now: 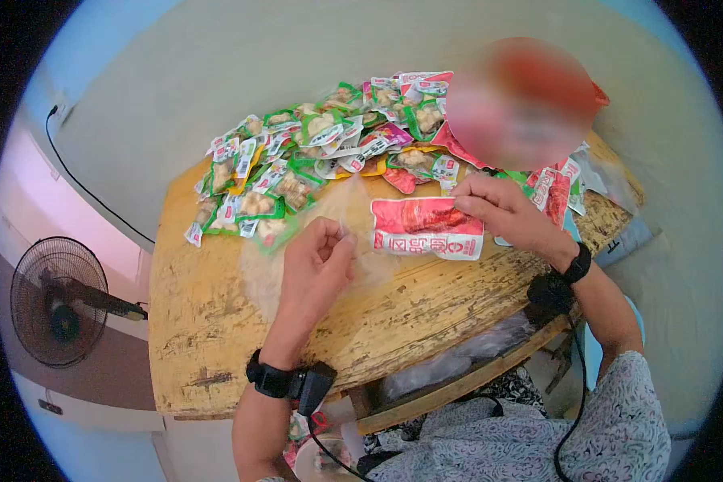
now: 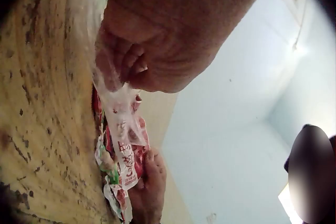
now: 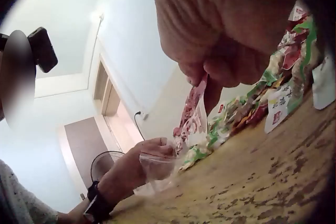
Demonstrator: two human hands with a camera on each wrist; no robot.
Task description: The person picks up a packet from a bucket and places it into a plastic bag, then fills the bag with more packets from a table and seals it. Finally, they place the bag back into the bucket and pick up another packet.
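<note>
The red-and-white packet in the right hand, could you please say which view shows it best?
The head view: there the red-and-white packet lies nearly face-on, pinched by the right hand. The left wrist view shows it partly behind the clear bag; the right wrist view, steeply slanted.

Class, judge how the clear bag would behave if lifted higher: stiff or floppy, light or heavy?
The clear bag is likely floppy, since it creases where the left hand pinches it. It is probably light: the table shows through its thin film.
</note>
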